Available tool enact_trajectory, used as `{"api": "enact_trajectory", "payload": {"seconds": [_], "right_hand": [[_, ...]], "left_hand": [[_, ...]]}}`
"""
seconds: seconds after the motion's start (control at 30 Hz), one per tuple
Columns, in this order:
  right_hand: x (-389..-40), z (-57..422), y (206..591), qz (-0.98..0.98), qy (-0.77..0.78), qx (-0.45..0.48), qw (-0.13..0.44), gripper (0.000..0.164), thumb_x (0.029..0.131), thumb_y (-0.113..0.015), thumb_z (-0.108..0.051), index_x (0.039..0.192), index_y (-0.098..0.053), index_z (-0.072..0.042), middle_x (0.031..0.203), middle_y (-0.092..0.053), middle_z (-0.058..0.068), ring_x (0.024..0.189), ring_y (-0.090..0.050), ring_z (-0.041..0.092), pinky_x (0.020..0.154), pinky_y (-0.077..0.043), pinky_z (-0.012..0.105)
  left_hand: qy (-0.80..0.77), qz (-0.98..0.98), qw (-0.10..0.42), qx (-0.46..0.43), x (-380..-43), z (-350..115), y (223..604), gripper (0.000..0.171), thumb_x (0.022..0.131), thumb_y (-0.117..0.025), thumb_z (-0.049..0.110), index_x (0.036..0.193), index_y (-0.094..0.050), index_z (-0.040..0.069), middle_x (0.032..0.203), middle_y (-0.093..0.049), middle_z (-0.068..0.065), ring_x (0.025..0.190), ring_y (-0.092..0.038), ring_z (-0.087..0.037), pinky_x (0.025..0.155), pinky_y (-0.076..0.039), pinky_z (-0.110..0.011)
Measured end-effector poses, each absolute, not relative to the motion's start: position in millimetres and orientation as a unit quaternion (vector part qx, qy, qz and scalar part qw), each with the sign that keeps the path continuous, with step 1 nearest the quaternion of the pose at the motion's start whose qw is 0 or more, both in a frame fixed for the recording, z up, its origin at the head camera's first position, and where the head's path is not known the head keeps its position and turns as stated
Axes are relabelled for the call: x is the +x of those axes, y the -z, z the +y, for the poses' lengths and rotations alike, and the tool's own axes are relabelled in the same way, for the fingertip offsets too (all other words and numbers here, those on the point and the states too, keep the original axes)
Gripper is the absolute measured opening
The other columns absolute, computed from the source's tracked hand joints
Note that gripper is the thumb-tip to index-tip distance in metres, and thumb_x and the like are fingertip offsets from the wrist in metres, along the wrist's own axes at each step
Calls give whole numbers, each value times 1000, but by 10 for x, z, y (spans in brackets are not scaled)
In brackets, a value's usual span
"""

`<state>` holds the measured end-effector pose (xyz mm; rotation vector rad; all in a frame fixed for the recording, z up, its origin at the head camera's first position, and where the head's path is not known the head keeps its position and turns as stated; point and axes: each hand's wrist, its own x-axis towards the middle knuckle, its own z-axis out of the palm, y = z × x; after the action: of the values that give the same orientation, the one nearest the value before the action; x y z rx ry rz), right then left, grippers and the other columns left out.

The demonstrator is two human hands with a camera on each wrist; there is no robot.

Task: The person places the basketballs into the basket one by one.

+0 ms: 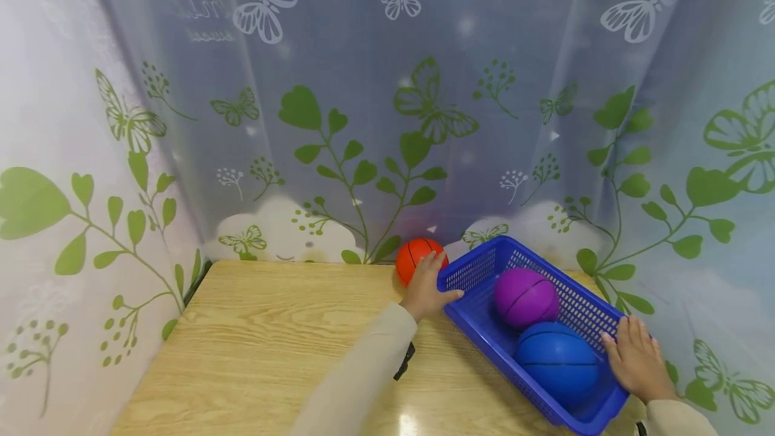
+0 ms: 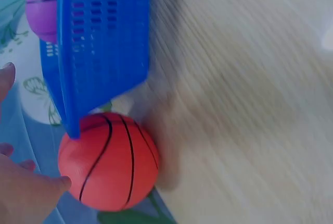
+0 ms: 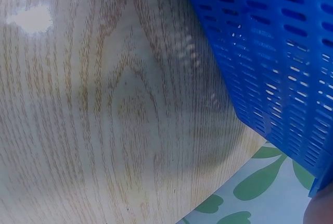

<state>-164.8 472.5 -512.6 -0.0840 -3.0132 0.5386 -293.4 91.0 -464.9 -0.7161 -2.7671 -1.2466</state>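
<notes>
A blue perforated plastic basket [image 1: 484, 348] stands at an angle on the right part of the table. Inside it lie a purple ball [image 1: 525, 297] and a larger blue ball [image 1: 557, 360]. An orange ball [image 1: 412, 258] sits outside, by the basket's far left corner; in the left wrist view this orange ball [image 2: 112, 166] appears partly behind the rim. My left hand [image 1: 426, 288] is over the orange ball and beside that corner, thumb and fingers spread; contact is unclear. My right hand [image 1: 638, 358] rests on the basket's right rim with its fingers extended.
The wood-grain table [image 1: 272, 335] reaches back to a hanging curtain [image 1: 345, 120] printed with leaves and butterflies. More printed cloth [image 1: 72, 120] hangs at the left, and also on the right side close to my right hand.
</notes>
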Motion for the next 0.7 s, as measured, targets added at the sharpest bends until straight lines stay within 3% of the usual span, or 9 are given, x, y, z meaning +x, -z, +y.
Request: {"api": "enact_trajectory", "payload": {"seconds": [0.33,0.7], "right_hand": [[-1649,4731,5124,-984,-174,-27,41,69,106,-17,-33,138,-8,27,141,-3,49,134,4,60,104,-1,72],[-1648,4720,5117,-984,-166,-28,58,67,106,-19,-31,137,-12,27,140,-8,50,134,-1,60,103,-4,72]], "left_hand": [[258,-923,65,-277,-3192,623,4731,91,77,-79,42,149,-35,8,154,-29,-16,142,-22,-41,109,-28,-59],[182,-942,52,-278,-3293,464,4824,99,72,-81,46,150,-32,8,156,-24,-16,142,-21,-42,108,-28,-61]]}}
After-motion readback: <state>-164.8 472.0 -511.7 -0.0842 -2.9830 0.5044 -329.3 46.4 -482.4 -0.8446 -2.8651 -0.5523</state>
